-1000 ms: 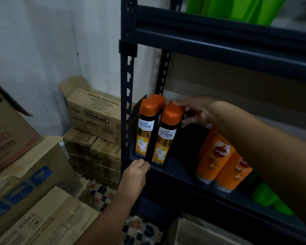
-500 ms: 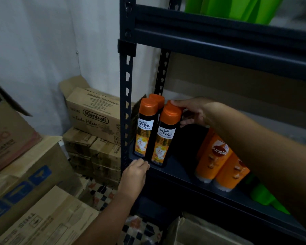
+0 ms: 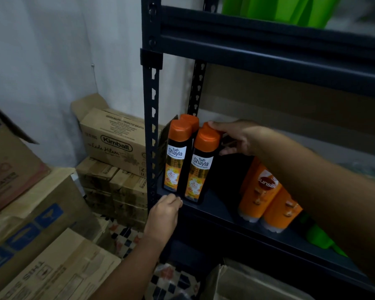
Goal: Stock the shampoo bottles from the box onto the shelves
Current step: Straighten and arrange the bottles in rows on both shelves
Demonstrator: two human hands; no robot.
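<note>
Gripping rear Shayla bottle, right hand; left hand on shelf

The right hand covers the bottle at the back, showing only a sliver of its orange cap. The right forearm hides part of the orange bottles. The frame's top edge crops the green containers.

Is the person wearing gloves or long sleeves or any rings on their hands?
No. The left hand and right hand are both bare, with no gloves. Both forearms show uncovered as far as the picture's edge, so no sleeves are in view. No rings, watch or bracelet can be seen, though the light is dim.
</note>
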